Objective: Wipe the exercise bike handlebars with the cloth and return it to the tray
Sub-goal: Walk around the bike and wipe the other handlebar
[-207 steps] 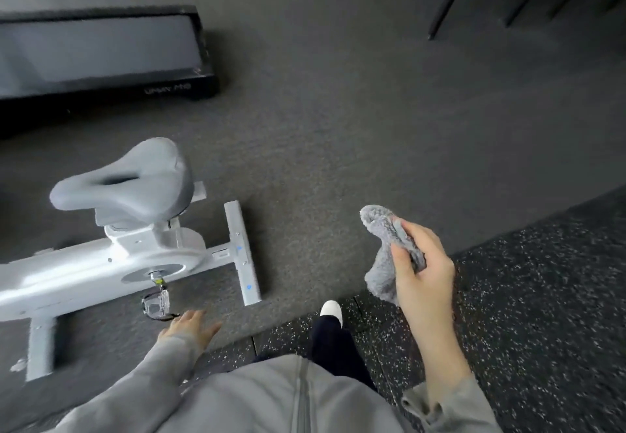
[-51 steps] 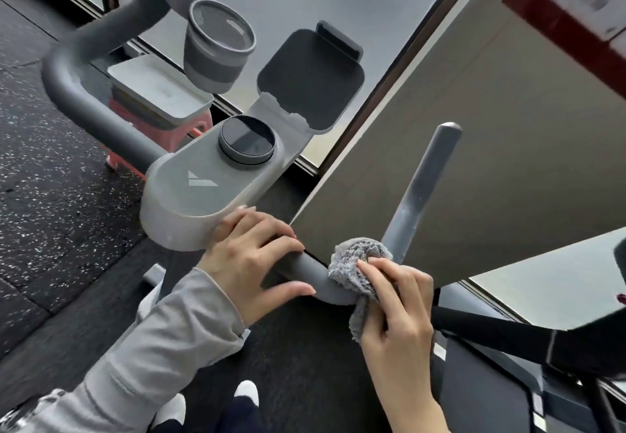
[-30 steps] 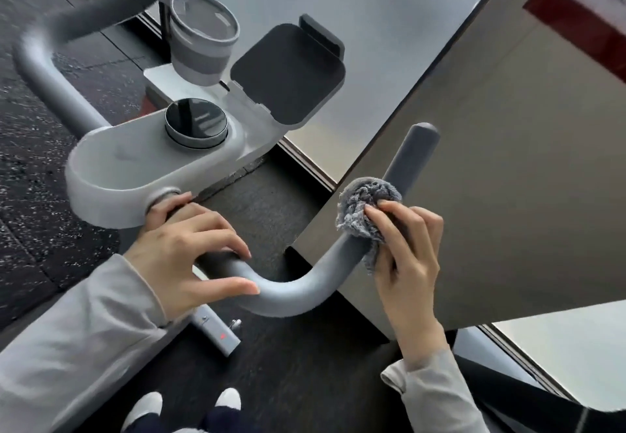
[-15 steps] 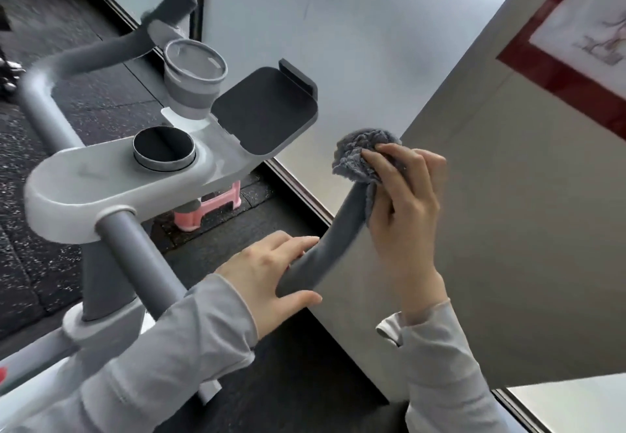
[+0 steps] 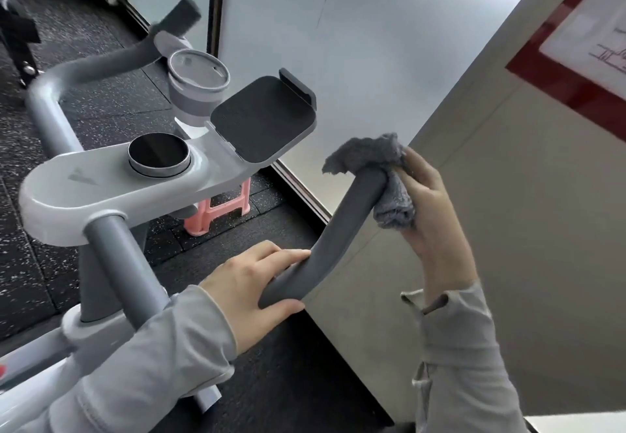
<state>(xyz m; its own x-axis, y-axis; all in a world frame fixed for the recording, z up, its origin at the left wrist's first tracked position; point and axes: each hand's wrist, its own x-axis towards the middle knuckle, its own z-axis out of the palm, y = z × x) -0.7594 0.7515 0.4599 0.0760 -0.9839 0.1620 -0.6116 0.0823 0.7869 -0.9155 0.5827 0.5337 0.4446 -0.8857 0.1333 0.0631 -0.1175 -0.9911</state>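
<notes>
Dark speckled floor [image 5: 101, 120], frosted glass [image 5: 338, 42], beige wall [image 5: 525, 212] — a pink stool [image 5: 223, 208] standing near.

Head camera looks down, close over the handlebar [image 5: 342, 229].

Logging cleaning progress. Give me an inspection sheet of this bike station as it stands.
Surface: dark speckled rubber floor.
Job's things: grey cloth wrapped over the tip of the right handlebar; tray not in view.
Clutter: pink stool on the floor behind the console.
Hands: right hand grips the cloth against the bar tip; left hand holds the bar's lower bend.
Cables: nothing seen.
Surroundings: cup holder and phone rest on the console; beige wall panel; red-framed notice.
</notes>
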